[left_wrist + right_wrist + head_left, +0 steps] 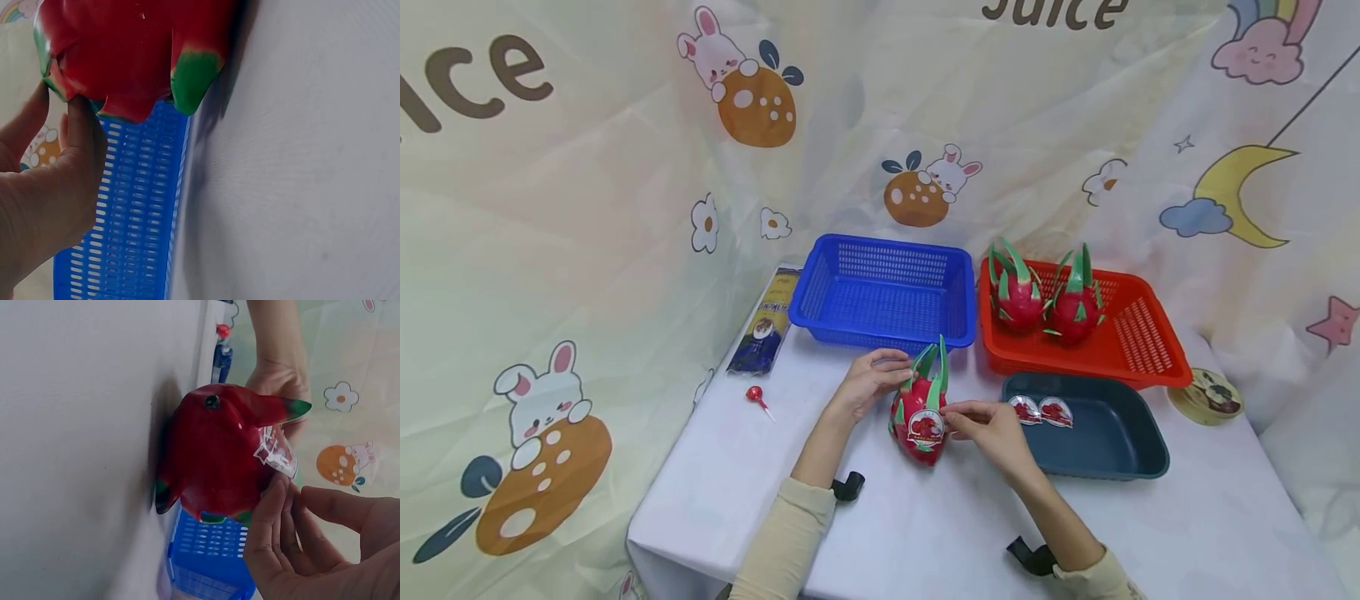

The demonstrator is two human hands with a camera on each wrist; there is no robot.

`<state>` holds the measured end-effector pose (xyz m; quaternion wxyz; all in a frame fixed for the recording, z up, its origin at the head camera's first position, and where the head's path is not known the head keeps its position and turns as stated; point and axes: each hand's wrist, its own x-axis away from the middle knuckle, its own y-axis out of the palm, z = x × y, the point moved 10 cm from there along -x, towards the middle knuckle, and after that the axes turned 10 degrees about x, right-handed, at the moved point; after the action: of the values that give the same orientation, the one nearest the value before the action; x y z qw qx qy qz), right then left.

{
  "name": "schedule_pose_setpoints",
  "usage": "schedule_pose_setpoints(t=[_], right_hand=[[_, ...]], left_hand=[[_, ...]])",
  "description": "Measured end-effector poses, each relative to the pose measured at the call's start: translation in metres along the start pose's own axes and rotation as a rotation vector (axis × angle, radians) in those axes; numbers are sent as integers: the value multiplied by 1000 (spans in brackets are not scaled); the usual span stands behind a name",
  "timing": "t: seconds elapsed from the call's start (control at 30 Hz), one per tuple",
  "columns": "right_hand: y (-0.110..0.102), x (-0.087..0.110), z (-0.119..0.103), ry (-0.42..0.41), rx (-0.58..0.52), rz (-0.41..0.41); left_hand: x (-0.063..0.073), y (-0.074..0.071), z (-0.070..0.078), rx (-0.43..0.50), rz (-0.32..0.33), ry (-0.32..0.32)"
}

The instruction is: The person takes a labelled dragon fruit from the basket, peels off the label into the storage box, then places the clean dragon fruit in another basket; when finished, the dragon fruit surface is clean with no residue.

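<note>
A red dragon fruit [917,408] with green leaf tips lies on the white table, its leaves pointing toward the blue basket. My left hand [874,382] holds it near the leafy end; in the left wrist view, thumb and finger [80,128] grip its green-edged scales. A round sticker [926,428] with a red fruit picture is on its upper face. With thumb and fingertips, my right hand [988,429] pinches the sticker's right edge. In the right wrist view that sticker [278,456] stands partly off the curved skin, right at the fingertips.
Behind stands a blue basket [883,333]. Two more dragon fruits [1019,302] sit in the red basket [1150,333]. Two stickers [1056,412] lie at the left of a dark tray [1112,467]. A round tin [1206,397], a lollipop [755,393] and a pasta packet [763,325] lie around.
</note>
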<state>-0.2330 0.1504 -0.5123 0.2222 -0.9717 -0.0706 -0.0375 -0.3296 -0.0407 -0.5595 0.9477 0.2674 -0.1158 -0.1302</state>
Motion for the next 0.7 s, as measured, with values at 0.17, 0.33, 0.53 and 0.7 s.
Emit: schedule_pose_setpoints(t=[0.17, 0.33, 0.53, 0.7], right_hand=[[-3, -3, 0, 10, 45, 5], [-3, -3, 1, 33, 72, -2], [2, -5, 7, 69, 57, 8], [1, -9, 6, 39, 75, 59]], left_hand=[[-2, 0, -1, 12, 20, 2], [-1, 1, -2, 19, 39, 1], [1, 2, -3, 33, 57, -2], [1, 0, -3, 30, 76, 3]])
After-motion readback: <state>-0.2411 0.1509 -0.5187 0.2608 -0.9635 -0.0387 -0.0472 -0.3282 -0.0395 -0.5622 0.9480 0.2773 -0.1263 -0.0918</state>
